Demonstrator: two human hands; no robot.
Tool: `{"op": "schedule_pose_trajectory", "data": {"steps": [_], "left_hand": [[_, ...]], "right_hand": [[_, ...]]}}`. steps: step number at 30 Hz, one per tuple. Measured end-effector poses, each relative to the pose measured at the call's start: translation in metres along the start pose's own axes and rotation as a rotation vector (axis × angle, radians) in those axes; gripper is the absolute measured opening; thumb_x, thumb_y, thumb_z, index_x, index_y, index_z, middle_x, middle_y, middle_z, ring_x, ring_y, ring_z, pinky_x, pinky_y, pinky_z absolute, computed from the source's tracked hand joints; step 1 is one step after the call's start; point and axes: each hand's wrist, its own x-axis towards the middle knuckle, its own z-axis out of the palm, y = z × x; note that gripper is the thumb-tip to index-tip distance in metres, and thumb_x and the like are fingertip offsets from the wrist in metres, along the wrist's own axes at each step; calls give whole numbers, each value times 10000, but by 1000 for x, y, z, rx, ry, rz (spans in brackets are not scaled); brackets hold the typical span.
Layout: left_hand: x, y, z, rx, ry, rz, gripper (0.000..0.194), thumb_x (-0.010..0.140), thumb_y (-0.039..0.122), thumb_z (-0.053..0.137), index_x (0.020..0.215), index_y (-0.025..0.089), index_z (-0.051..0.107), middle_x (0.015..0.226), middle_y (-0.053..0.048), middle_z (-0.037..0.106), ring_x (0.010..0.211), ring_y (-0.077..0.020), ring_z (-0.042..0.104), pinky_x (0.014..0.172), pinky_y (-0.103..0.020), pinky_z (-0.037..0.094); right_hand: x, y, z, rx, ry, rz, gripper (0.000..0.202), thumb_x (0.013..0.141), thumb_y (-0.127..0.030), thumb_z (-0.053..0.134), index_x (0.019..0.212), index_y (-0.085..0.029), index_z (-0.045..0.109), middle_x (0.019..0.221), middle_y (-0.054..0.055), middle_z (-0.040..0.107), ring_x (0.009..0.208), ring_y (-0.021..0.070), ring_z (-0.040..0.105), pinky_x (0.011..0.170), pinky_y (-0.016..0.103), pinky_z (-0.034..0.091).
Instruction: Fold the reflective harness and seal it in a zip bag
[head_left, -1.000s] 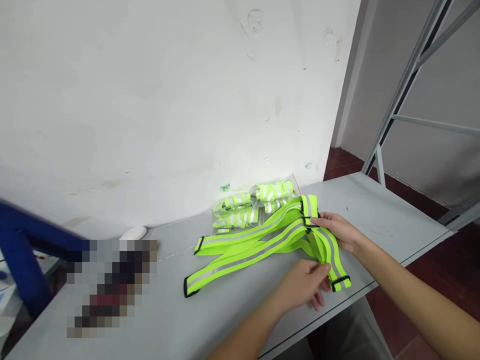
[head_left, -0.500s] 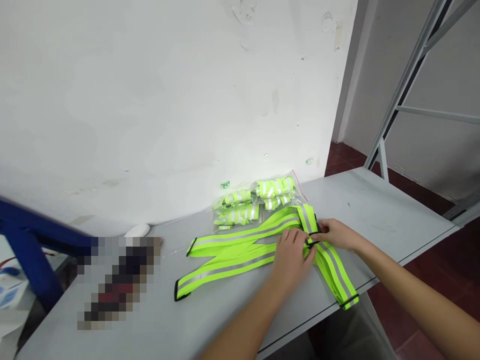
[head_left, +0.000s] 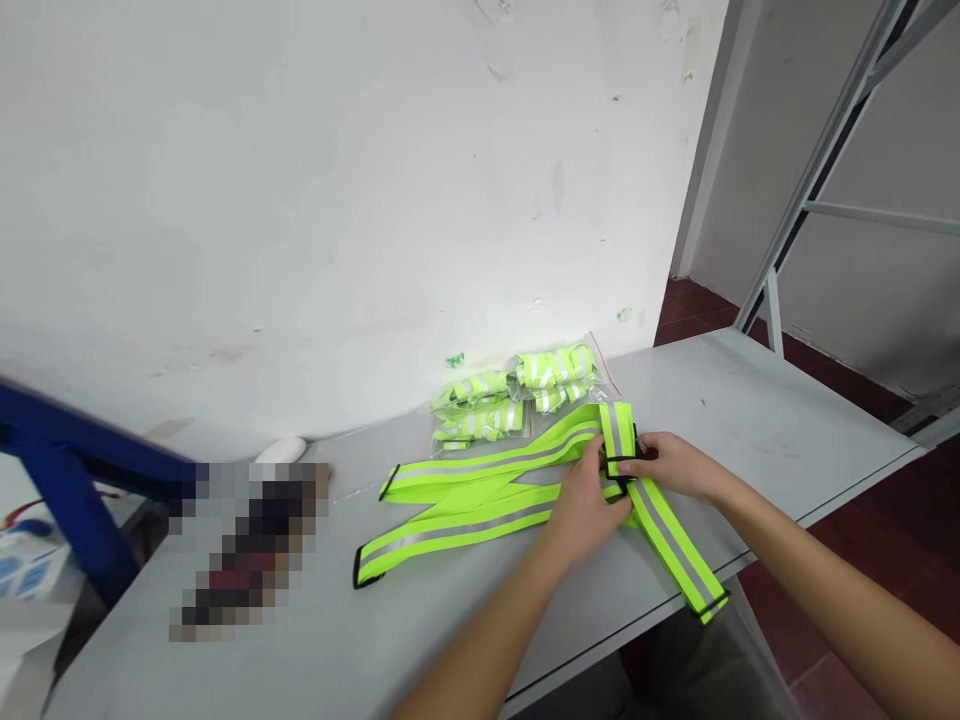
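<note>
A neon-yellow reflective strap vest (head_left: 480, 495) with grey stripes and black end tabs lies spread on the grey table (head_left: 757, 420). My left hand (head_left: 589, 500) pinches its straps where they cross, near the black buckle. My right hand (head_left: 671, 465) grips the same crossing from the right, fingers closed on the strap. One strap end runs down to the table's front edge at the lower right.
Clear bags of folded neon straps (head_left: 517, 395) lie against the white wall behind the vest. A white oval object (head_left: 280, 450) sits near the wall. A blurred patch (head_left: 247, 545) lies at the left. A blue frame (head_left: 67, 480) stands far left, grey shelving (head_left: 817, 170) at the right.
My left hand moved up from the strap's lower end to the crossing by the buckle. The lower strap end slid right toward the table edge, and the straps lie flatter.
</note>
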Motion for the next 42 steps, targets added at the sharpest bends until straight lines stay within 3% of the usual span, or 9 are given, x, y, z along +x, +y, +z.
{"op": "schedule_pose_trajectory", "data": {"steps": [5,9,14,18,23,28,33,38,42], "left_hand": [[3,-1,-7,-503,-141,-82,705,704,105,590,1313,264,273,1198,-92,623,958,-216,641,725,-320,509],[8,0,-6,-713,-104,-59,559,720,114,588,1174,244,288,1093,-66,658,954,-211,648,711,-309,502],[8,2,-2,-554,-14,-70,448,825,249,635,1164,227,344,1107,-80,649,1067,-221,611,864,-378,490],[9,4,1,-472,40,-129,478,853,386,638,1201,217,357,1081,-87,656,1020,-220,631,875,-396,493],[12,6,-1,-551,84,-158,563,777,435,711,1169,218,372,901,-38,684,933,-230,669,800,-369,520],[11,10,-7,-661,142,-214,607,739,466,734,1158,236,360,759,20,671,748,-190,680,681,-315,527],[11,12,-8,-721,173,-232,629,728,476,744,1169,236,365,796,2,681,753,-185,680,681,-297,517],[10,8,-1,-572,208,-256,562,805,565,630,1184,240,372,863,-21,664,836,-210,664,730,-324,509],[5,11,2,-387,251,-310,496,876,613,485,1195,243,403,1183,-107,602,1181,-259,554,927,-352,458]], "right_hand": [[-4,-3,2,242,-86,-69,351,741,-401,704,997,-180,611,987,48,670,913,222,612,744,320,469],[-5,-4,3,289,-52,-97,305,724,-384,718,914,-191,578,966,32,654,918,212,602,767,331,468],[-2,1,8,371,48,-77,403,637,-379,769,674,-218,402,651,-66,525,628,125,497,591,256,391],[0,4,15,444,72,-77,459,596,-384,787,660,-221,363,595,-89,450,565,97,423,541,225,327],[-2,1,19,342,110,-155,448,634,-393,764,663,-223,351,603,-86,400,575,98,387,529,220,281],[-12,-7,17,119,152,-286,355,726,-419,695,725,-228,395,722,-48,449,664,130,424,587,250,349],[-23,-10,12,49,120,-358,284,945,-439,398,820,-218,526,797,-3,506,756,164,477,706,293,406],[-22,-8,18,177,158,-360,243,915,-413,488,790,-211,541,886,17,564,834,167,526,765,295,425],[-21,-7,29,261,159,-361,181,842,-386,605,815,-216,548,975,31,542,935,184,541,736,285,466]]}}
